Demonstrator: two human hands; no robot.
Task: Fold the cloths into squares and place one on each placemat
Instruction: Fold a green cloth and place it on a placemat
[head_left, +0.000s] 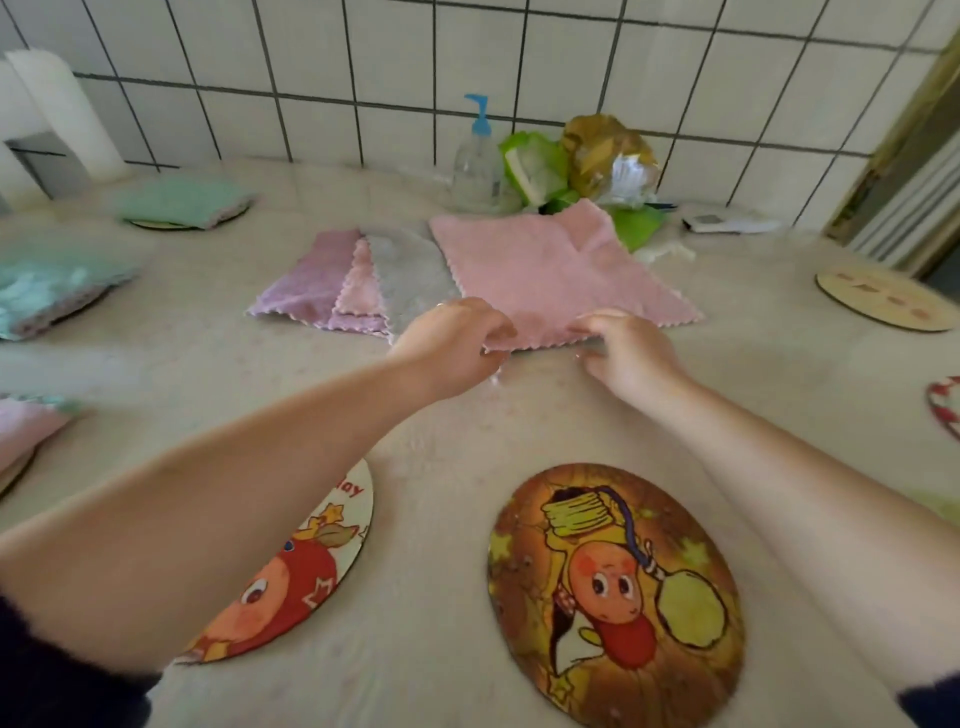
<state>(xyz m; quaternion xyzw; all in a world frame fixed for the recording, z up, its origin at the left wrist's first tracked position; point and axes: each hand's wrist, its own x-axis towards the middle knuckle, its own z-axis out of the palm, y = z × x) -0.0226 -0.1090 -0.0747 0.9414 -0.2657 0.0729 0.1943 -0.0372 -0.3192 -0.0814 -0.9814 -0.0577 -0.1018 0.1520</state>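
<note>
A pink cloth (550, 270) lies spread flat at the middle of the table. My left hand (452, 343) pinches its near edge on the left, and my right hand (628, 348) pinches the same edge further right. Left of it lie a purple cloth (301, 291), a small pink cloth (361, 288) and a grey cloth (410, 280), overlapping. Two bare round placemats sit near me: a brown cartoon one (618, 587) and a red cartoon one (306, 566) half under my left forearm. Folded cloths rest on placemats at the left: green (182, 200), teal (47, 291), pink (21, 426).
A pump bottle (475, 161) and crumpled bags (576, 166) stand at the tiled wall behind the cloths. A bare pale placemat (883, 299) lies at the right, another placemat's rim (945, 405) shows at the right edge. A white roll (57, 104) stands back left.
</note>
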